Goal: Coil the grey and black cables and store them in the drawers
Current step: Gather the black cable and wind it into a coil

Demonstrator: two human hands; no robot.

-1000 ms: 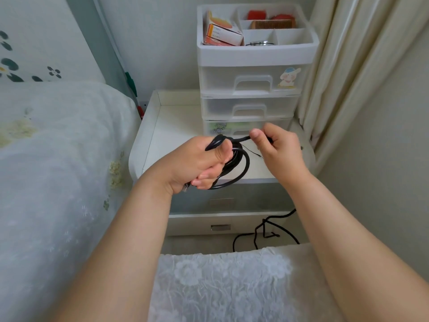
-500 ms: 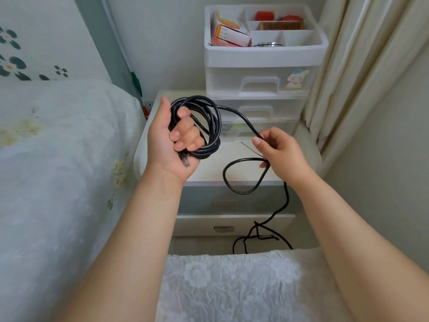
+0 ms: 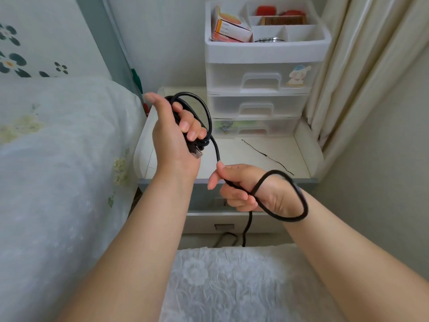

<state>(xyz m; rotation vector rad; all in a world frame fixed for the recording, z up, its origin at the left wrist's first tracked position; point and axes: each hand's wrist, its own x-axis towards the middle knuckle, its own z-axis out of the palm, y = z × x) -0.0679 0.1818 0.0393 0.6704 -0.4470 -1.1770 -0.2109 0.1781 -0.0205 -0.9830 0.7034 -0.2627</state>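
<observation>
My left hand [image 3: 173, 135] is raised over the nightstand and grips several coils of the black cable [image 3: 209, 117], with its clear plug sticking out below the palm. From the coil the cable runs down to my right hand [image 3: 246, 189], which pinches it and has a loose loop around the wrist. The free end drops to the floor in front of the nightstand. The plastic drawer unit [image 3: 260, 101] stands at the back of the nightstand, its three drawers closed. No grey cable is visible.
A white nightstand [image 3: 255, 156] carries a thin black tie [image 3: 267, 155]. The unit's top tray holds boxes, a comb and red items. A bed [image 3: 58, 159] lies on the left, a curtain [image 3: 362, 66] on the right, white lace fabric [image 3: 232, 287] below.
My right hand dropped lower and toward me, drawing a new loop of cable around its wrist. The left hand stayed raised with the coil. More cable has come up off the floor.
</observation>
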